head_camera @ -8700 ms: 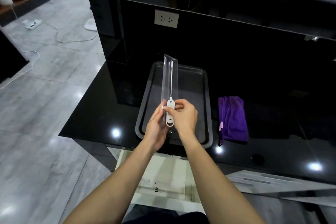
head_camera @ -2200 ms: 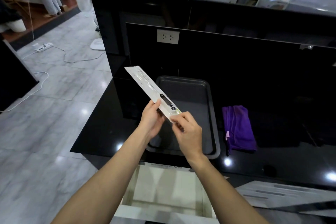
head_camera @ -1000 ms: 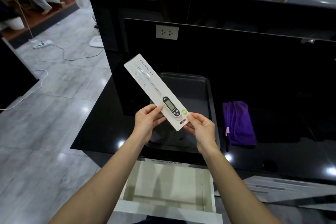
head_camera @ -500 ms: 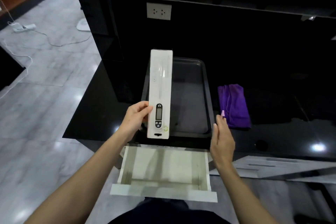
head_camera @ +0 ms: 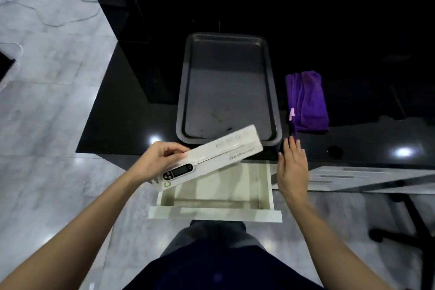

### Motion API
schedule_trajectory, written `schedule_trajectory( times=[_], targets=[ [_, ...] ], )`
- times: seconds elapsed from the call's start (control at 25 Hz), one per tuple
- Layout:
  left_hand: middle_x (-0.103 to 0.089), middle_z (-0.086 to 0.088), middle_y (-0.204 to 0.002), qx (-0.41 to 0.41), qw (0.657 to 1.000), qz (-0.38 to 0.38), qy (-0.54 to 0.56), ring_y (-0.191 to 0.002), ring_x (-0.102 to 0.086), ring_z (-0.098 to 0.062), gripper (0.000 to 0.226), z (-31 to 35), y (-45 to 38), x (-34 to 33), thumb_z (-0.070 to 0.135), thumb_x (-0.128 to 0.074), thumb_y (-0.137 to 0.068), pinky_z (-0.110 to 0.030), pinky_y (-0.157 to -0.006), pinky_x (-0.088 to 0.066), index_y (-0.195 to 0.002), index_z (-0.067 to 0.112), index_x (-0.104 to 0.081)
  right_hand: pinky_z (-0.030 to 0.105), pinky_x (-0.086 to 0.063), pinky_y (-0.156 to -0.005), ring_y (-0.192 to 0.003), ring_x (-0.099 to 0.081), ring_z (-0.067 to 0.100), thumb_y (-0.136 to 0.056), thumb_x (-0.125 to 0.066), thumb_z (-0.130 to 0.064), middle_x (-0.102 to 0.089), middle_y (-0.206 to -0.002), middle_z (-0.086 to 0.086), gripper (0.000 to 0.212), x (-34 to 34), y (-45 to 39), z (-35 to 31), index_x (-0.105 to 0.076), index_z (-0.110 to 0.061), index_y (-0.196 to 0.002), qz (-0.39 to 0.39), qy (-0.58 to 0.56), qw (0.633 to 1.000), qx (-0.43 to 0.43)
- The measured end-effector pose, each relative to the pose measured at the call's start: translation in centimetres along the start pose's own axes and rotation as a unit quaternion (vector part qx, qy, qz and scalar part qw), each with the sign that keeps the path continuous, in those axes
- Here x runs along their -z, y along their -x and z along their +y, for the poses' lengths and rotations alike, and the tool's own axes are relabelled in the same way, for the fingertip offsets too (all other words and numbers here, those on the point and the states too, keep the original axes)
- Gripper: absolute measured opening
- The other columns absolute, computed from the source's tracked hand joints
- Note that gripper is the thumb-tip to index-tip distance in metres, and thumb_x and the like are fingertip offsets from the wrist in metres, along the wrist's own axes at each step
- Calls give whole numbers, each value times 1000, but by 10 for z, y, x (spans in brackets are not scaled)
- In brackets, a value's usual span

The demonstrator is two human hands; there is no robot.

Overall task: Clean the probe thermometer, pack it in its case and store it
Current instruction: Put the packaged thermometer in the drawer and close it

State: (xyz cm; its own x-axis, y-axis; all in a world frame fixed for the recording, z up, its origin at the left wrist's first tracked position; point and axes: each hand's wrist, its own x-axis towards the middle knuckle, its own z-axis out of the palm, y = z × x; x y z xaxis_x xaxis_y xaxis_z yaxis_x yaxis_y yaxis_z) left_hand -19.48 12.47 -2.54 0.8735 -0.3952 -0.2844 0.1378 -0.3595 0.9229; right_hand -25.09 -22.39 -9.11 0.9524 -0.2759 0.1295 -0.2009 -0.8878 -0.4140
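Note:
The probe thermometer (head_camera: 179, 170) sits inside its long white case (head_camera: 226, 152), its black display end near my fingers. My left hand (head_camera: 157, 161) grips the case at that end and holds it tilted, almost level, above the open white drawer (head_camera: 211, 202) under the counter edge. My right hand (head_camera: 292, 167) is flat with fingers apart at the drawer's right side, touching nothing that I can see. The far end of the case overlaps the near rim of the tray.
A dark grey baking tray (head_camera: 183, 92) lies on the black counter (head_camera: 127, 110) beyond the drawer. A folded purple cloth (head_camera: 307, 101) lies to the right of the tray. A chair base (head_camera: 404, 226) stands on the floor at the right.
My left hand has swung the case from upright to nearly level and lowered it over the drawer. My right hand, which let go earlier, stays open at the right. The view has tipped downward.

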Motion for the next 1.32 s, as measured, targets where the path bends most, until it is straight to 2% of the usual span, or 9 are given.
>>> schedule_trajectory(
  times=[0.12,0.28,0.44,0.56,0.64,0.72,0.92,1.08,1.32],
  targets=[
    [-77,-4,-91,42,997,-36,-55,-87,-70,-12,12,-21,5,6,4,-67,-88,-24,-83,-53,-94,9,-76,45,-19,-123,-149,-27,29,-104,-42,-16,-39,-156,15,45,-1,0,3,-41,-1,-147,0,2,1000,4],
    [-75,5,-92,56,976,-99,-187,-82,-66,0,11,-50,-4,-2,11,-68,-88,-23,-82,-51,-92,16,-76,44,-16,-124,-151,-23,26,-105,-38,-20,-36,-158,14,47,-5,3,6,-38,-3,-149,-9,16,1000,4],
    [-72,-1,-109,63,947,-117,-294,-99,-65,-18,17,-76,-33,-28,15,-64,-91,-22,-84,-44,-105,11,-73,43,-14,-124,-152,-19,25,-106,-32,-28,-31,-160,12,51,-2,-2,3,-33,-4,-151,-15,23,1000,12],
    [-70,-3,-114,96,942,-92,-309,-105,-63,-23,17,-103,-51,-59,15,-60,-93,-22,-88,-44,-107,13,-71,39,-9,-125,-153,-15,23,-104,-25,-39,-27,-162,10,59,-3,2,6,-30,-6,-153,-27,36,999,26],
    [-69,-7,-116,133,943,-80,-294,-107,-62,-28,18,-122,-61,-78,14,-58,-94,-33,-95,-48,-106,13,-70,35,-5,-124,-152,-12,20,-103,-25,-42,-26,-163,8,61,-4,3,10,-28,-7,-153,-30,38,998,36],
    [-69,-10,-116,159,939,-83,-293,-105,-63,-30,19,-137,-67,-90,12,-56,-95,-39,-94,-50,-106,14,-71,31,-2,-124,-152,-11,19,-103,-27,-42,-26,-162,6,61,-5,3,12,-29,-7,-153,-26,35,998,45],
    [-69,-5,-115,183,919,-95,-335,-102,-64,-24,21,-166,-76,-105,16,-54,-96,-30,-85,-50,-106,21,-72,33,-7,-124,-151,-16,21,-103,-32,-39,-29,-161,6,59,-10,3,21,-31,-7,-152,-7,22,998,61],
    [-65,-5,-121,180,900,-108,-383,-110,-59,-24,24,-177,-84,-111,15,-52,-95,-32,-91,-47,-111,20,-70,36,-11,-124,-151,-21,23,-103,-36,-36,-34,-159,9,56,-14,4,22,-34,-7,-151,14,15,997,72],
    [-59,-6,-122,186,904,-142,-358,-109,-59,-23,25,-175,-79,-116,21,-57,-94,-33,-93,-46,-117,19,-65,39,-12,-123,-151,-20,23,-103,-36,-34,-32,-159,5,54,-12,4,23,-31,-11,-152,12,25,996,84]
  ],
)
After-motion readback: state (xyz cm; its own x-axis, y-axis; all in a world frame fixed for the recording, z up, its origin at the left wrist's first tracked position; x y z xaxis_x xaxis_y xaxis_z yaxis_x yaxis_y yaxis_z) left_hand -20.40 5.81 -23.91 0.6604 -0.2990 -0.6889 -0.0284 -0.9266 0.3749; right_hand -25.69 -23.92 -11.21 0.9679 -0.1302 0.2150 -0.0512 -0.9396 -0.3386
